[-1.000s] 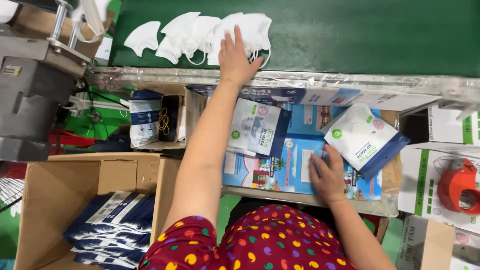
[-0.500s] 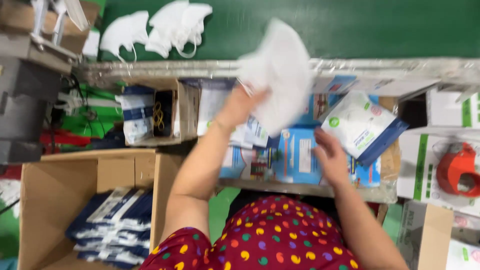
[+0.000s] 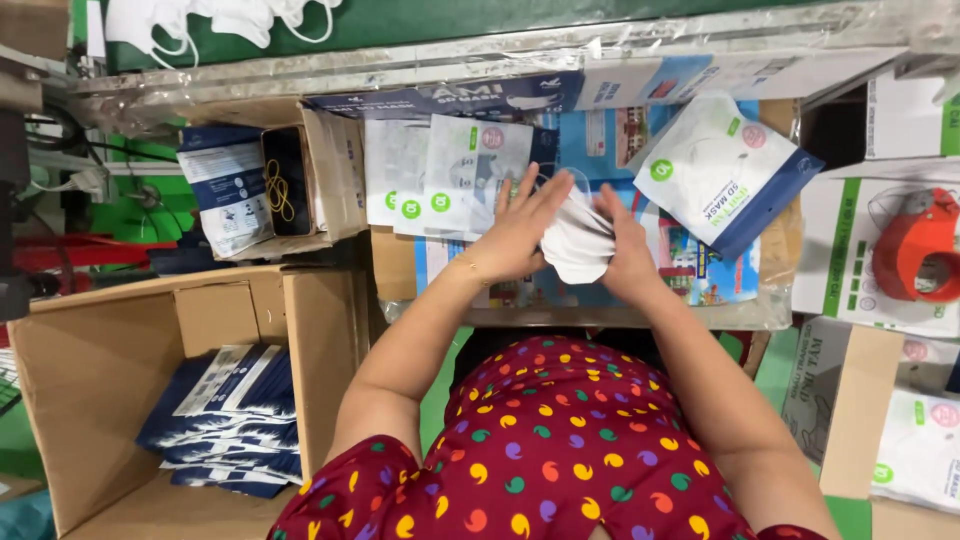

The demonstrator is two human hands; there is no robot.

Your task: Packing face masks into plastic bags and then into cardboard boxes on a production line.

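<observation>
A: Hands?

B: Both on one white mask, mid-frame, just above the near edge of the bench. Left hand lies flat on the mask's left side, fingers straight & spread, pointing up-right, so not a closed grip, more a press. Right hand is curled round the right side, fingers wrapped over the edge, thumb hidden. Mask is bunched/folded btw the two palms.

A: What's under it?

B: Bench covered w/ printed sheets, blue & white. Flat mask pouches fanned out just left of the left hand, white w/ green & pink dots. One filled pouch, white w/ blue edge, lies tilted just right of the right hand, not touching it.

A: Rest of the stn?

B: Green belt runs across the top, behind a foil-wrapped rail; loose masks sit on it top left, well away from the hands. Small open carton left of the pouches, w/ a dark item & yellow bands in it. Big box bottom left holds a stack of blue packs. Red tape dispenser far right on a white-green carton. Person's red dotted top fills the bottom centre.
</observation>
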